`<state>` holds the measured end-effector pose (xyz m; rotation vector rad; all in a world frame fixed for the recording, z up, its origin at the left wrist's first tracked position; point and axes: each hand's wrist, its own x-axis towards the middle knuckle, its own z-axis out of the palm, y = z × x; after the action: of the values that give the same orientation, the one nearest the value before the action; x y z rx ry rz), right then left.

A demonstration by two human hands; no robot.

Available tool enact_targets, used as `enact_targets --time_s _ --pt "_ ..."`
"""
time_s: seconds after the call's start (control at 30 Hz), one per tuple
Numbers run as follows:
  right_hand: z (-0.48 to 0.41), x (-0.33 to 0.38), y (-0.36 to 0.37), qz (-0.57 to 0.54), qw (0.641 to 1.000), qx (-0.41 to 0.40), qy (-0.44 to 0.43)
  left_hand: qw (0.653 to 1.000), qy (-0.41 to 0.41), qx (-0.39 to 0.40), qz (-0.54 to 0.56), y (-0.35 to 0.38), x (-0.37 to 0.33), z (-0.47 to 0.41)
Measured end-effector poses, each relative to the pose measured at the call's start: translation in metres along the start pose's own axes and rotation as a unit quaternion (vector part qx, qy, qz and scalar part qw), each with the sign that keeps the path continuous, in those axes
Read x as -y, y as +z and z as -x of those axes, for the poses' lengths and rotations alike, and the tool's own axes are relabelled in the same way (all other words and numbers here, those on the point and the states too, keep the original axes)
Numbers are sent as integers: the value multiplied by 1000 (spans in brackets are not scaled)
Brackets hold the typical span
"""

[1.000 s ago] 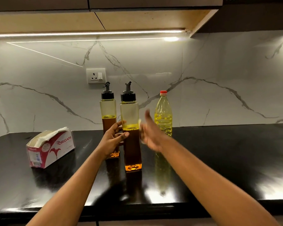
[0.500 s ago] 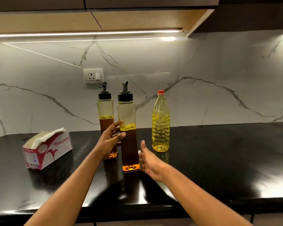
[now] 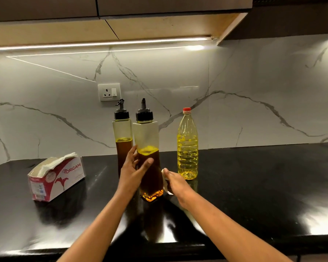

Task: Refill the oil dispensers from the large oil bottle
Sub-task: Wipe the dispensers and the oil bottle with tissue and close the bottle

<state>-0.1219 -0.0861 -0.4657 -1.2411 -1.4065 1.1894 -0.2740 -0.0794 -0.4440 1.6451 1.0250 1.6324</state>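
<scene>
Two square clear oil dispensers with black spout caps stand on the black counter, each about half full of dark oil. My left hand grips the front dispenser at mid-height, and it leans slightly. The rear dispenser stands just behind and to the left of it. My right hand presses a white tissue against the front dispenser's lower right side. The large oil bottle, yellow oil with its red cap on, stands upright to the right, untouched.
An open red-and-white tissue box lies on the counter at the left. A wall socket sits on the marble backsplash behind the dispensers. Cabinets hang overhead. The counter's front edge is near my forearms.
My right hand came down from in front of the large bottle to the front dispenser's lower right side. The front dispenser now leans slightly in my left hand.
</scene>
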Motion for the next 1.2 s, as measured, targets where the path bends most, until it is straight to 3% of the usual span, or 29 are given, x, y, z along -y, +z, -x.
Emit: enact_targets --time_s 0.07,0.27,0.4,0.5,0.63,0.73,0.8,1.0,1.1,1.2 --pt "-2 -5 -2 8 1000 -21 8 999 -1 14 -37 6 0 0" --pt "3 -2 0 -90 993 52 47 991 -56 88 89 -11 6 -6" --pt "-4 10 14 -136 988 57 50 989 -68 102 81 -18 7 -7" --pt "0 51 8 -137 987 78 -2 988 -63 122 64 -20 5 -8" --pt "3 126 3 -91 981 78 -154 989 -73 117 57 -23 3 -9" --pt "-1 138 0 -48 976 81 -197 990 -61 116 60 -25 5 -8" --pt "2 117 2 -27 979 98 -174 989 -59 118 63 -26 6 -8" --pt "33 20 6 -71 985 150 40 986 -60 134 76 -25 4 -8" --pt "26 33 5 -111 979 162 50 987 -60 127 82 -24 5 -8" --pt "12 81 2 -126 982 135 -42 987 -63 126 79 -25 7 -8"
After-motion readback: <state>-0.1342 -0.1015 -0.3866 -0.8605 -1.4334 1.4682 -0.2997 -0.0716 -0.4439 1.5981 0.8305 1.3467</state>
